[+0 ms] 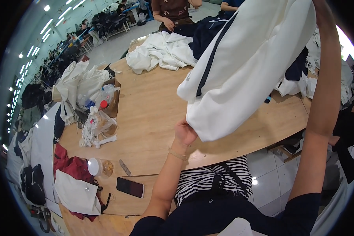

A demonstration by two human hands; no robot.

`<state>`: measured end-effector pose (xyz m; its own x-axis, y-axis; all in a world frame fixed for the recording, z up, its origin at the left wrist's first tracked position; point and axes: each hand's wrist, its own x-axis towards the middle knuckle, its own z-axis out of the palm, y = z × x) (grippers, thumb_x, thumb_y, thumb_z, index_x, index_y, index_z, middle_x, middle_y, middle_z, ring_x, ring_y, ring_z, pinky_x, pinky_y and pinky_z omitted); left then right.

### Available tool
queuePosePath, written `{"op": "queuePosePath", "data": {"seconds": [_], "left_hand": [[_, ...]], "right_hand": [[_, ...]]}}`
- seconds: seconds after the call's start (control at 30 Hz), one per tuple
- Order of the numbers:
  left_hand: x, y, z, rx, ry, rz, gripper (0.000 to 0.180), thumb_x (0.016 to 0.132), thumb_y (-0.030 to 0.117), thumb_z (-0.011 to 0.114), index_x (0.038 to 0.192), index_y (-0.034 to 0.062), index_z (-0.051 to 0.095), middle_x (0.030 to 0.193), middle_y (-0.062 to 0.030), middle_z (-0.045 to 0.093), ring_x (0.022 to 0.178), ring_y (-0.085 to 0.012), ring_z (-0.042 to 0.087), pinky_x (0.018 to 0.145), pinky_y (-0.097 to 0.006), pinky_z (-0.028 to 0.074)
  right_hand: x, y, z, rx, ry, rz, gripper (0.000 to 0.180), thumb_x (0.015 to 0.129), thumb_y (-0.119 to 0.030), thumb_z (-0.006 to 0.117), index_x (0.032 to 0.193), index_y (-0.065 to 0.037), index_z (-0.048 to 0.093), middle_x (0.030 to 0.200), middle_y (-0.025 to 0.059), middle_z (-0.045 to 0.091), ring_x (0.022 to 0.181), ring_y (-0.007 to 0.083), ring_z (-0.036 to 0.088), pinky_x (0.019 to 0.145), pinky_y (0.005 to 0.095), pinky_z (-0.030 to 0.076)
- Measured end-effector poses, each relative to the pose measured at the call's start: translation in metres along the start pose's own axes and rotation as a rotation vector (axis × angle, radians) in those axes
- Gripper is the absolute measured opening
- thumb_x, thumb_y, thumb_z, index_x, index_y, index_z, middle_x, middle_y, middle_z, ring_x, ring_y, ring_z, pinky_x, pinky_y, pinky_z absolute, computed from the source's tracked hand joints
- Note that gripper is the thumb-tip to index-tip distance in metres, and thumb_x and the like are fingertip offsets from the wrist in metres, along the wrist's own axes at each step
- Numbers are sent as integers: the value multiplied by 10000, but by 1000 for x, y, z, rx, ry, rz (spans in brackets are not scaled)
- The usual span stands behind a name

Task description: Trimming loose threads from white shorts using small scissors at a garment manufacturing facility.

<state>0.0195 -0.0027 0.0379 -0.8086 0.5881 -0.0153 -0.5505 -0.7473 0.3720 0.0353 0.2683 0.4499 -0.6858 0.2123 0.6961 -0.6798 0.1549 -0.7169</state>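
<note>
A large white garment (247,74) with a dark navy strip down one side is stretched up over the table in front of me. My left hand (185,133) grips its lower edge, the fingertips partly tucked behind the cloth. My right arm reaches high on the right to the garment's upper end. Of my right hand (321,4) only a part shows at the top edge, and its fingers are hidden. Below the cloth lies the wooden table (153,114), partly covered by the garment.
White cloth (161,51) and navy cloth (204,35) lie at the far side, near another person (171,13). On the left are a cardboard box (115,98), white scraps (92,128), a jar (100,167), a small blade-like tool (125,167), a phone (130,187) and red cloth (76,169).
</note>
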Motion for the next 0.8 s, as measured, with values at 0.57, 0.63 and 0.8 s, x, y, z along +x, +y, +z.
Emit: {"op": "queuePosePath", "data": {"seconds": [0.57, 0.63, 0.8], "left_hand": [[7, 29, 74, 725, -308, 56, 659, 819, 12, 659, 1412, 49, 372, 1208, -116, 589, 1020, -150, 597, 899, -285, 485], [23, 26, 60, 647, -128, 55, 581, 865, 65, 630, 1391, 41, 385, 1191, -109, 599, 1033, -157, 598, 896, -298, 487], [46, 8, 19, 159, 266, 258, 340, 974, 215, 502, 1263, 38, 484, 1237, -74, 552, 1085, -150, 562, 871, -287, 477]], "right_hand": [[20, 45, -55, 108, -93, 54, 255, 955, -153, 530, 1155, 1, 565, 908, 44, 632, 792, 113, 640, 745, 255, 538], [13, 37, -37, 110, -31, 78, 268, 958, -145, 523, 1169, 16, 556, 924, 46, 620, 802, 118, 631, 753, 262, 536], [17, 28, -37, 138, -56, 16, 249, 961, -139, 518, 1153, 10, 573, 963, 42, 599, 827, 125, 617, 771, 266, 530]]}}
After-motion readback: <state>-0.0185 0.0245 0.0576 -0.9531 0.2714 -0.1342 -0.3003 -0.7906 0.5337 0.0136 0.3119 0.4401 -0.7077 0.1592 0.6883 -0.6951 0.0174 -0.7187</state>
